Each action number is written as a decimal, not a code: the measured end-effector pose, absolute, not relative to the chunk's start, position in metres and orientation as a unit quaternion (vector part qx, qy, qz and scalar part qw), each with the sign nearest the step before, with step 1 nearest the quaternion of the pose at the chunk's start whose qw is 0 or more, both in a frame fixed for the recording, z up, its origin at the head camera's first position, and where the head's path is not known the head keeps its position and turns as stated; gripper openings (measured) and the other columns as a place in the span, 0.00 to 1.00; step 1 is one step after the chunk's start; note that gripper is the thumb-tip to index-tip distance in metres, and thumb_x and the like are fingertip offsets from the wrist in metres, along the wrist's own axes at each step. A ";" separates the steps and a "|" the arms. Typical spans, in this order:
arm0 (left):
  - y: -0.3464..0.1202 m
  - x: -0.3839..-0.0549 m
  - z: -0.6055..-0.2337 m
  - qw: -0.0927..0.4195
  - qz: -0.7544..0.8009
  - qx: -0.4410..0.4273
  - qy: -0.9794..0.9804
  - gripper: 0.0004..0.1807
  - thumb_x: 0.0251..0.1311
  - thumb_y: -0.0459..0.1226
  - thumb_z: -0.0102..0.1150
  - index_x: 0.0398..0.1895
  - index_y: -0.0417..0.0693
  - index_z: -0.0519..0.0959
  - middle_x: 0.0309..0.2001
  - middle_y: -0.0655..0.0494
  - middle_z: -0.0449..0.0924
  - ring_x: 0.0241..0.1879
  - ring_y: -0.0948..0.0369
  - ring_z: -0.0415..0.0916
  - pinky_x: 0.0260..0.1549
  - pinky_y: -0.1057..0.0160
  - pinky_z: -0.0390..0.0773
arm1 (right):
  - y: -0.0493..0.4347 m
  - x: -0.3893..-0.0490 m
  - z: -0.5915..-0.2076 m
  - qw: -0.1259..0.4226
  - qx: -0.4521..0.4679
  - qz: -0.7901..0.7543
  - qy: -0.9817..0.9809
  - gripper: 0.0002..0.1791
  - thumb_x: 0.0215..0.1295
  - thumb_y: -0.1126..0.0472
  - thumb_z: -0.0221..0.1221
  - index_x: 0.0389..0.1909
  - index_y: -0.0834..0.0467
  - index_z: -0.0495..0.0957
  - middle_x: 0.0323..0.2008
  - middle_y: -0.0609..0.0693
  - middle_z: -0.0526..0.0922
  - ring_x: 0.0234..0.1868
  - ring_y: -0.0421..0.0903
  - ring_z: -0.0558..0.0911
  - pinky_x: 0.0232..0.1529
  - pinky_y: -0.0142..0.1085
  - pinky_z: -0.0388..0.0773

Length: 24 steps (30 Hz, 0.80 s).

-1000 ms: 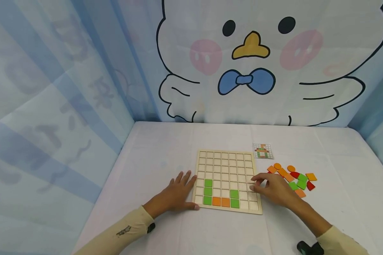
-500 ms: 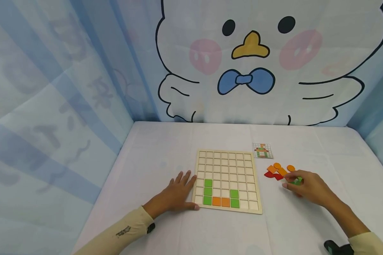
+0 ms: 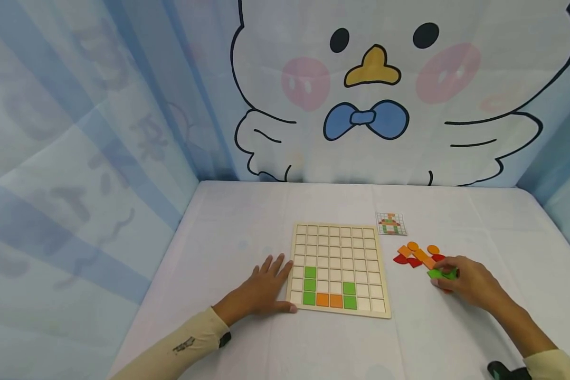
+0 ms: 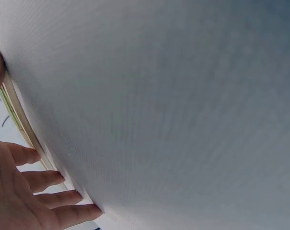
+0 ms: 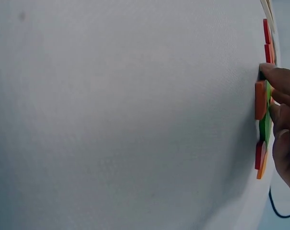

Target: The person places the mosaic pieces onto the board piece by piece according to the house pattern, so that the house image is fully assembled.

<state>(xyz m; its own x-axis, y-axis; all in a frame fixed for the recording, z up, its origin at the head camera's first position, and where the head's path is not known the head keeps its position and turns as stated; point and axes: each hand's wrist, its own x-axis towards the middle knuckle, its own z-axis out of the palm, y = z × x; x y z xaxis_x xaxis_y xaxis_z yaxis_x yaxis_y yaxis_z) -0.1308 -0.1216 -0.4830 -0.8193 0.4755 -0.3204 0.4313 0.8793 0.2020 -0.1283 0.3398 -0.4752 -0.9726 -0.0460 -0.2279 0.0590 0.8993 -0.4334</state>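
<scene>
A wooden grid board (image 3: 334, 250) lies on the table with green squares (image 3: 310, 285) and orange squares (image 3: 329, 300) in its lower cells. My left hand (image 3: 261, 290) lies spread at the board's left edge. Its straight fingertips (image 4: 70, 197) touch the rim. Over the loose tiles to the right is my right hand (image 3: 472, 282), with thumb and index finger on either side of a green tile (image 3: 435, 274), pinching it. In the right wrist view, more green (image 5: 265, 127) and an orange tile (image 5: 261, 100) lie close under the fingers. The curled fingers partly hide the pile.
A small pattern card (image 3: 391, 224) lies past the board's upper right corner. Orange tiles (image 3: 424, 258), red pieces (image 3: 407, 261) and orange discs (image 3: 433, 249) lie scattered right of the board. A printed curtain (image 3: 375, 158) stands behind the table.
My right hand has moved from the board's right edge to the loose tiles on the right, shifting slightly further right since half a second ago. My left hand stays in place.
</scene>
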 end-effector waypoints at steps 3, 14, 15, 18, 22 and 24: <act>-0.122 -0.131 -0.483 0.184 0.059 0.237 0.952 0.59 0.49 0.71 0.57 0.78 0.52 0.48 0.79 0.45 0.45 0.76 0.40 0.44 0.66 0.36 0.60 | 0.339 -0.129 -0.475 0.124 0.012 -0.221 0.967 0.28 0.53 0.50 0.71 0.50 0.63 0.81 0.37 0.57 0.80 0.37 0.52 0.74 0.34 0.42 0.75; -0.122 -0.130 -0.481 0.178 0.055 0.242 0.952 0.59 0.49 0.72 0.56 0.78 0.51 0.49 0.78 0.44 0.45 0.76 0.40 0.44 0.65 0.36 0.61 | 0.338 -0.128 -0.474 0.130 0.029 -0.221 0.966 0.31 0.54 0.49 0.71 0.53 0.66 0.79 0.38 0.60 0.81 0.38 0.53 0.75 0.35 0.46 0.75; -0.122 -0.130 -0.480 0.178 0.054 0.241 0.952 0.59 0.49 0.72 0.56 0.78 0.51 0.49 0.78 0.44 0.45 0.76 0.40 0.44 0.65 0.36 0.61 | 0.338 -0.128 -0.473 0.133 0.030 -0.221 0.966 0.31 0.54 0.49 0.71 0.53 0.66 0.79 0.39 0.60 0.81 0.38 0.54 0.75 0.35 0.46 0.75; -0.121 -0.130 -0.480 0.180 0.053 0.240 0.952 0.59 0.50 0.71 0.56 0.78 0.51 0.49 0.78 0.44 0.45 0.76 0.40 0.45 0.65 0.36 0.61 | 0.339 -0.129 -0.473 0.136 0.031 -0.216 0.966 0.32 0.54 0.48 0.71 0.53 0.67 0.79 0.38 0.60 0.81 0.39 0.54 0.75 0.35 0.45 0.74; -0.121 -0.129 -0.478 0.182 0.058 0.240 0.952 0.59 0.50 0.71 0.57 0.78 0.51 0.49 0.78 0.44 0.46 0.76 0.40 0.45 0.65 0.36 0.61 | 0.338 -0.128 -0.473 0.132 0.029 -0.213 0.968 0.31 0.54 0.49 0.71 0.53 0.66 0.80 0.37 0.58 0.80 0.38 0.53 0.75 0.33 0.42 0.72; -0.121 -0.129 -0.477 0.183 0.061 0.240 0.951 0.59 0.50 0.70 0.57 0.78 0.50 0.49 0.78 0.44 0.46 0.76 0.39 0.45 0.65 0.36 0.61 | 0.338 -0.128 -0.474 0.127 0.028 -0.214 0.968 0.29 0.54 0.49 0.71 0.52 0.65 0.80 0.37 0.58 0.80 0.38 0.52 0.75 0.33 0.43 0.72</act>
